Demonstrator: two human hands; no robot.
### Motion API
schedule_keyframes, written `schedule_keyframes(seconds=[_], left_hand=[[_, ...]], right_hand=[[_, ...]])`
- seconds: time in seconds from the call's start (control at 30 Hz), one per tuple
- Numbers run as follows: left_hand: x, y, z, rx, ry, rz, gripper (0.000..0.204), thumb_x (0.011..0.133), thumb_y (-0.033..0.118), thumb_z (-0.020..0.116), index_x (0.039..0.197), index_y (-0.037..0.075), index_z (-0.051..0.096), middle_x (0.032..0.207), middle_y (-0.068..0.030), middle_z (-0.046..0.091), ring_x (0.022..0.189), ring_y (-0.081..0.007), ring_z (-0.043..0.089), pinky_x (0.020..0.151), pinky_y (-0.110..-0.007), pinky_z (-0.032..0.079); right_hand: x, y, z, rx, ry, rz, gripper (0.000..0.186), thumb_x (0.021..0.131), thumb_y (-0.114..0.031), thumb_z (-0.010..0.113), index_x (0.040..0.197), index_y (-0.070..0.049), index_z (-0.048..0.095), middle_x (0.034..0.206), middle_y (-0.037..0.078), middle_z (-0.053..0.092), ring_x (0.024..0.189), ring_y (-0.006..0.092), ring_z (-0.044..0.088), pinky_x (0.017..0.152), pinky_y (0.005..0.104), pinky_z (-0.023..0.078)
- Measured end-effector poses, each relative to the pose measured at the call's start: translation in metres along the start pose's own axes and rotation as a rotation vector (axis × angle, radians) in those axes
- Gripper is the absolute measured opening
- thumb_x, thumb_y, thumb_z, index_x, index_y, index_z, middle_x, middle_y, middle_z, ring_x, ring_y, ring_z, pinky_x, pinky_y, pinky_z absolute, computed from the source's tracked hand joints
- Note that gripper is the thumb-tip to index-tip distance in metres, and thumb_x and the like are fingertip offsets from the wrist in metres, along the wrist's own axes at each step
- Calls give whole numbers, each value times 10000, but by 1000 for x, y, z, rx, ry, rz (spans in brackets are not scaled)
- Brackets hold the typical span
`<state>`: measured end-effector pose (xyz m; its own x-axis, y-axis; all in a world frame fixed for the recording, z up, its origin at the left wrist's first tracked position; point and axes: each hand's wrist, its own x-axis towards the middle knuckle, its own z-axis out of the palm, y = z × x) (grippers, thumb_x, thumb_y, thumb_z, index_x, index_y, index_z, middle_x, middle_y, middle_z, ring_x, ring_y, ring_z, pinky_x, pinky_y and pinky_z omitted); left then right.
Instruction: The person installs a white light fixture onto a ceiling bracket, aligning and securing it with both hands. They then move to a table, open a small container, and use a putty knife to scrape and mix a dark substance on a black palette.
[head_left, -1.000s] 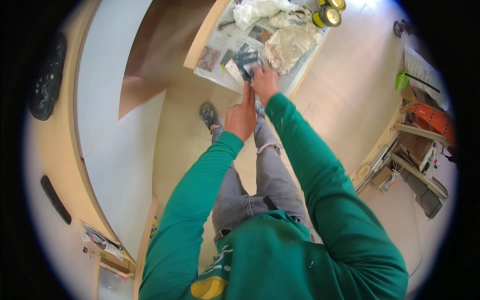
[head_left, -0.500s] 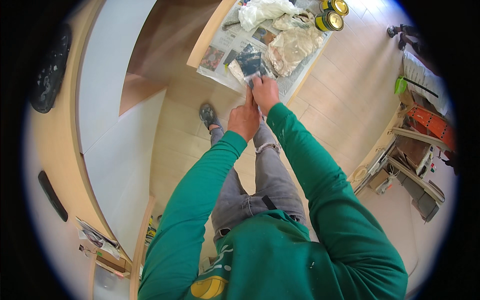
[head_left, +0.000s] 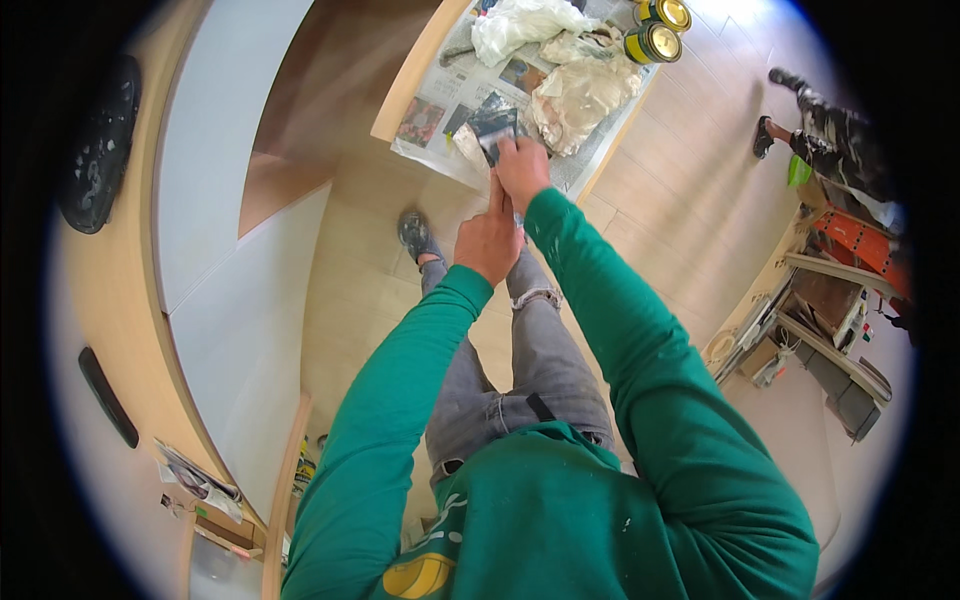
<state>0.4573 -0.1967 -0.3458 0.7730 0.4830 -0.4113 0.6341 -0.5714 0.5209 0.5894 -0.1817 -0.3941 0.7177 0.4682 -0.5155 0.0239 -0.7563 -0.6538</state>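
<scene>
My left hand (head_left: 488, 242) is closed, its index finger stretched forward, around a putty knife whose handle is mostly hidden. A wide dark blade (head_left: 494, 122) smeared with pale filler lies ahead of that finger. Just to the right and slightly farther off, my right hand (head_left: 523, 168) is closed on a second putty knife, its small greyish blade (head_left: 490, 148) against the dark one. Both hands are close together over the near edge of a newspaper-covered surface (head_left: 425, 150). Crumpled, stained plastic (head_left: 580, 105) lies just beyond my right hand.
White plastic (head_left: 520, 30) and two tins (head_left: 652, 43) sit farther back on the newspaper. A tall pale panel (head_left: 225, 130) stands at left. On the right, another person's legs (head_left: 835, 135) are near an orange object (head_left: 860, 245) and stacked boards (head_left: 810, 330).
My right hand has shifted slightly left and nearer, its small blade moving over the dark blade. My left hand stays nearly still. The other person's legs have come farther into view.
</scene>
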Motion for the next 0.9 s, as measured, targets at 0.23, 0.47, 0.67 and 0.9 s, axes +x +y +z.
schedule_keyframes(seconds=[0.23,0.47,0.67,0.9], left_hand=[[9,6,1,52,59,47,733,892,264,704,1502,-5,399,1554,-231,419,753,-359,725,639,-465,591],[68,-25,-31,73,497,41,559,869,280,762,1352,80,565,1294,-165,580,1060,-343,640,845,-457,549],[94,-29,-76,82,392,-37,393,819,300,828,1066,60,639,1065,-116,662,961,-275,669,792,-456,533],[70,-23,-84,-902,421,-421,277,993,278,700,881,44,606,782,-35,660,642,-125,643,533,-301,495]], right_hand=[[35,-7,-4,155,-41,-89,342,910,-253,617,950,76,701,910,291,700,878,413,698,724,474,549],[-12,54,-87,272,-128,-9,183,922,-119,663,1041,15,625,875,95,613,597,193,561,510,341,450],[-65,54,-105,699,-129,386,265,1045,-298,559,931,-60,579,596,11,501,423,92,397,391,254,288],[-72,50,-100,769,-175,349,239,1037,-278,588,939,-65,630,715,-5,565,541,80,496,462,243,375]])
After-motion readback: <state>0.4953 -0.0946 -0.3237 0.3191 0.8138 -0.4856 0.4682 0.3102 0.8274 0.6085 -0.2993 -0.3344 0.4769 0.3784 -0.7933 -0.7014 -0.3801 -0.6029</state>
